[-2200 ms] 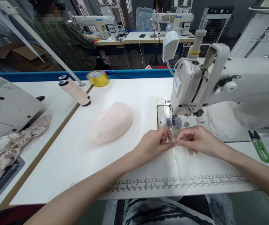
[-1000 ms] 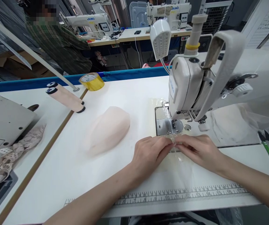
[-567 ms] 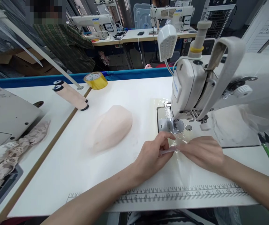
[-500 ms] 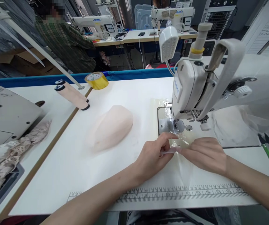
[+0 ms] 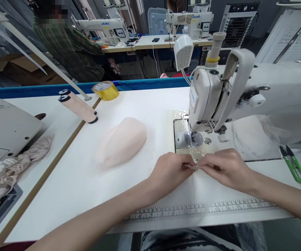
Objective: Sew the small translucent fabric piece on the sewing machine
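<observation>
In front of the sewing machine (image 5: 205, 97), my left hand (image 5: 170, 174) and my right hand (image 5: 226, 169) meet almost fingertip to fingertip. Both pinch a small piece of thin, sheer whitish fabric (image 5: 190, 167), of which only a narrow folded edge shows between them. Just beyond my fingers is the metal needle plate (image 5: 184, 140), with clear tape around it. On the white table to the left lies a pale pink, sheer moulded cup-shaped piece (image 5: 125, 141), touched by neither hand.
Green thread snips (image 5: 294, 165) and folded white fabric (image 5: 255, 136) lie right of the needle. Two pinkish thread spools (image 5: 78, 107) and a yellow tape roll (image 5: 105, 90) sit at back left. A printed ruler (image 5: 176, 211) runs along the front edge. Someone in a checked shirt (image 5: 66, 48) sits beyond.
My left fingers have curled down and closed over the fabric, where the index finger was stretched out before. My right hand has turned into a raised pinch. The view has shifted slightly.
</observation>
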